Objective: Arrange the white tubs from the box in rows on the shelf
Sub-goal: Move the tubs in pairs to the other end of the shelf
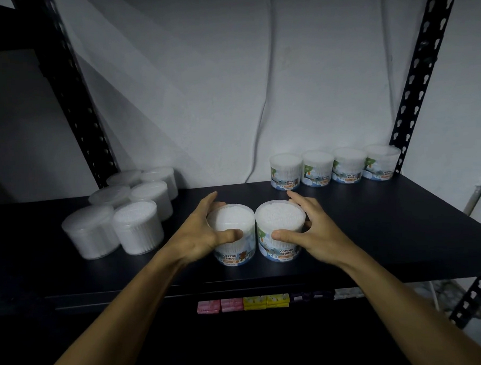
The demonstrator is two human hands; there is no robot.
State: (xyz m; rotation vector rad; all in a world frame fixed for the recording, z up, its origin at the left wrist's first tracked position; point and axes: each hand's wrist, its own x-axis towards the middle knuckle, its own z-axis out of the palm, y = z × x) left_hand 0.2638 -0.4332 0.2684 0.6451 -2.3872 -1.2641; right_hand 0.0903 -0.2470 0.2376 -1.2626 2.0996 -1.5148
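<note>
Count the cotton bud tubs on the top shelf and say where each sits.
12: four in a back-right row, six clustered at the left, one in the left hand, one in the right hand. None appear hidden.

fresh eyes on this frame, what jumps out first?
Two cotton-bud tubs side by side at the front middle of the black shelf, the left hand gripping the left tub and the right hand the right tub. Behind, a row of four tubs stands against the wall at right.

"COTTON BUDS" on the labels of the two front tubs [280,230].
</note>
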